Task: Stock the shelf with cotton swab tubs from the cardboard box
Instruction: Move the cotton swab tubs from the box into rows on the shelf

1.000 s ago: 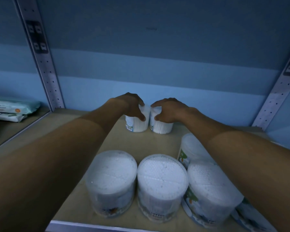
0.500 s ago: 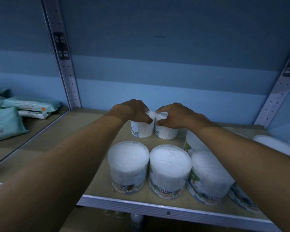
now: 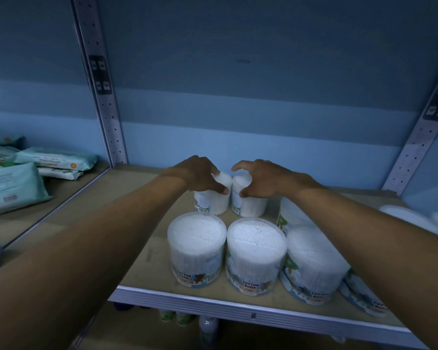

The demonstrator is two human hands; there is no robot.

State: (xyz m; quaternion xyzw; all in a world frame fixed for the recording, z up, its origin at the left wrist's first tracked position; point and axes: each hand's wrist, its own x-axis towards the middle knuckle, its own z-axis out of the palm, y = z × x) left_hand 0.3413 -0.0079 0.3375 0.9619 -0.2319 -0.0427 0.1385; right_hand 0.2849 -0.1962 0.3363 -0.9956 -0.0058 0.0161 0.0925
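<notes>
At the centre of the frame both hands reach to the back of the shelf (image 3: 147, 238), each on top of 1 small tub. The left hand (image 3: 199, 176) curls over the left rear tub (image 3: 213, 198), thumb low on its near side and fingers draped over the lid, so it grips that tub. The right hand (image 3: 259, 180) arches over the right rear tub (image 3: 249, 202); its thumb touches the near wall, while the index finger is lifted clear of the lid, and I cannot tell whether the far fingers press it. The 2 tubs stand upright and just beside each other, probably being squared into a tidy back row with barcodes facing forward.

In the lower middle stands a front row of wider tubs: front left tub (image 3: 196, 248), front middle tub (image 3: 256, 256) and front right tub (image 3: 314, 263), the last one tilted. All are clear plastic cylinders packed with white swab heads that give a pebbled top, with printed bands near the base. The shelf board looks like matte fibreboard with a pale metal edge strip (image 3: 238, 308). Soft, crinkled wipe packs (image 3: 56, 160) lie at the left. The cardboard box is not in view.
</notes>
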